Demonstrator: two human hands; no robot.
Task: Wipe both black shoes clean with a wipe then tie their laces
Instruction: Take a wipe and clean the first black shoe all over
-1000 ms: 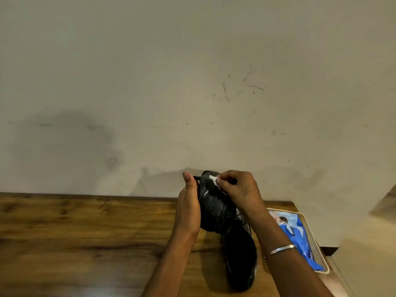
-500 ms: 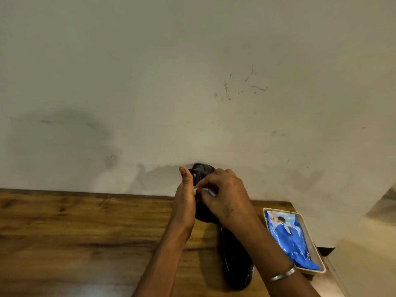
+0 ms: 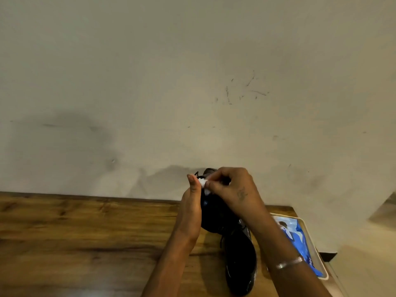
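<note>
My left hand [image 3: 190, 211] holds a black shoe [image 3: 216, 215] lifted above the wooden table, gripping its left side with the thumb up. My right hand [image 3: 233, 191] pinches a small white wipe [image 3: 203, 183] and presses it against the top of that shoe. Most of the held shoe is hidden behind my hands. A second black shoe [image 3: 241, 264] lies on the table below the first, toe pointing toward me, with a loose lace beside it.
A wooden table [image 3: 85, 243] runs along a plain wall. At its right end a white tray [image 3: 317, 251] holds a blue pack of wipes [image 3: 300, 243]. The table's right edge lies just past the tray.
My right hand slid the wipe from the shoe's top right over to its left side near my left thumb. The shoe stayed in my left hand.
</note>
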